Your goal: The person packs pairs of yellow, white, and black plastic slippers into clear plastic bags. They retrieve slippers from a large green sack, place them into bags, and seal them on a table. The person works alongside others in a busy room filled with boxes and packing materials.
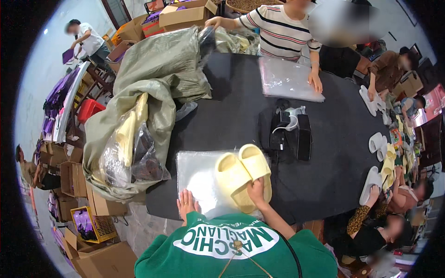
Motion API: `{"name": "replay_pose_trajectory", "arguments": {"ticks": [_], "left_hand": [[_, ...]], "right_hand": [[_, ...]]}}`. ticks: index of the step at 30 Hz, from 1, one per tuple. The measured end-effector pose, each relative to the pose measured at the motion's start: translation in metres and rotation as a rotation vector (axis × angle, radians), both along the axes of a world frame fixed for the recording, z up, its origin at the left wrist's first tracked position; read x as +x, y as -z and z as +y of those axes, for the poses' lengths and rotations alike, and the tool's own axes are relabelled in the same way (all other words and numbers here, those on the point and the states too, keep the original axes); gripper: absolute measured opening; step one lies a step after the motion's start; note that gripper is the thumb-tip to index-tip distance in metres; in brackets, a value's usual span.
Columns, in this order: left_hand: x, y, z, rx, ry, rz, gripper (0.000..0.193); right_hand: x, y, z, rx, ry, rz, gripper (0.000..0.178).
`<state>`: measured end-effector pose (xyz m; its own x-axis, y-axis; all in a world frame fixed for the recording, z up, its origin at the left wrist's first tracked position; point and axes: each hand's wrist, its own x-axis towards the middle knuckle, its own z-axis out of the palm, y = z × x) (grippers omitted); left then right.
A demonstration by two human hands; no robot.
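The left hand (pixel 187 202) is held toward 7 o'clock of the view's centre, palm down and flattened, its fingers extended roughly toward 12 o'clock. The right hand (pixel 256 190) is held toward 5 o'clock, its fingers bent in a grip. The bare right forearm (pixel 276 216) is angled toward 11 o'clock. Most of the left forearm is hidden. The torso (pixel 232 264) is seen at 6 o'clock.
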<state>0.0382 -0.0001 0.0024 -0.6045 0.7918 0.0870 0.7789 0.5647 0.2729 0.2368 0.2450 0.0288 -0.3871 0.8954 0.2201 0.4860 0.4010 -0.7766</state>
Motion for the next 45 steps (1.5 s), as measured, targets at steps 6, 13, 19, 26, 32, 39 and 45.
{"name": "replay_pose_trajectory", "arguments": {"ticks": [6,13,19,26,32,39,45], "left_hand": [[0.000,0.002,0.000,-0.037,-0.017,0.019,0.059],[0.005,-0.005,0.005,-0.036,-0.046,0.040,0.058],[0.006,-0.004,-0.002,-0.005,-0.044,0.045,0.057],[0.001,0.004,-0.005,0.056,-0.029,0.073,0.056],[-0.003,0.008,-0.008,0.026,-0.018,0.039,0.059],[-0.026,-0.008,-0.008,0.196,-0.035,-0.250,0.054],[-0.119,-0.110,0.017,0.747,-0.482,0.312,0.063]], "right_hand": [[-0.019,-0.130,0.030,-0.147,0.181,0.434,0.032],[0.160,-0.152,0.201,0.186,0.926,0.019,0.043],[0.205,-0.148,0.201,0.367,0.980,0.104,0.044],[0.044,-0.113,0.048,-0.082,0.051,0.210,0.017],[0.005,-0.012,-0.029,0.053,-0.386,-0.346,0.028],[0.030,0.028,-0.040,0.379,-0.467,-0.408,0.038],[0.027,0.023,-0.044,0.391,-0.448,-0.442,0.039]]}}
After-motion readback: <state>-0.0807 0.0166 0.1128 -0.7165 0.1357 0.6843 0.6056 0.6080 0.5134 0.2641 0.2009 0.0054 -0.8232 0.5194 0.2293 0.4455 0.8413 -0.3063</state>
